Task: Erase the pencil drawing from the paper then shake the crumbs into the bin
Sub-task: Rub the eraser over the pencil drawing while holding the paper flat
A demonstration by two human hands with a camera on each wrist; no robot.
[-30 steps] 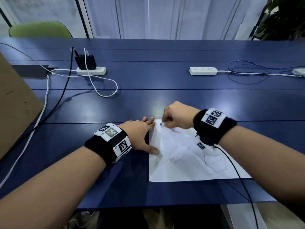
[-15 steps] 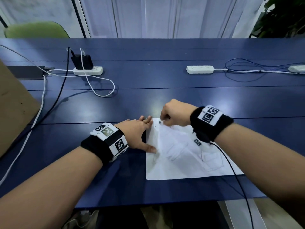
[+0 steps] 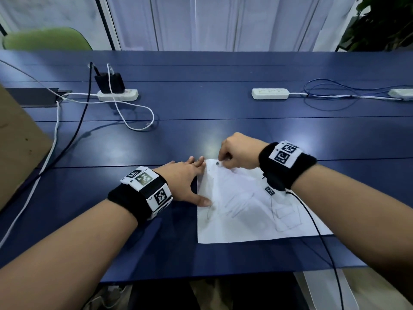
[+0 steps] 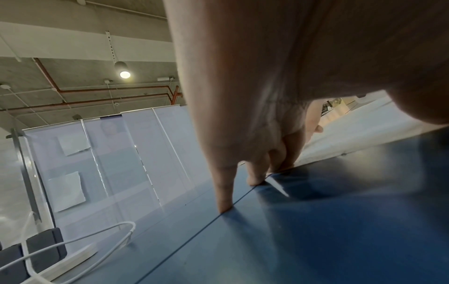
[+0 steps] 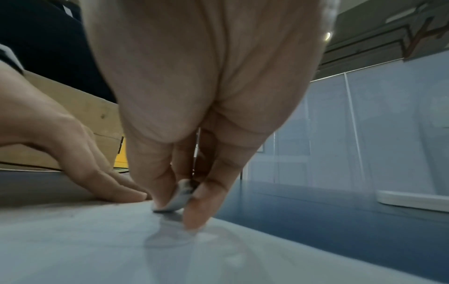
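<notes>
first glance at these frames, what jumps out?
The white paper with faint pencil lines, near the front edge of the blue table. The right hand pinches a small eraser onto its far left corner, while the left hand presses flat on its left edge.

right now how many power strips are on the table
3: one far left with a black charger plugged in, one far centre-right, one cut off at the right edge. More may lie out of frame.

Bare blue table [image 3: 223, 104] lies beyond the hands. The white power strip with black charger [image 3: 117, 94] and looped white cable [image 3: 143, 121] obstruct the far left.
</notes>
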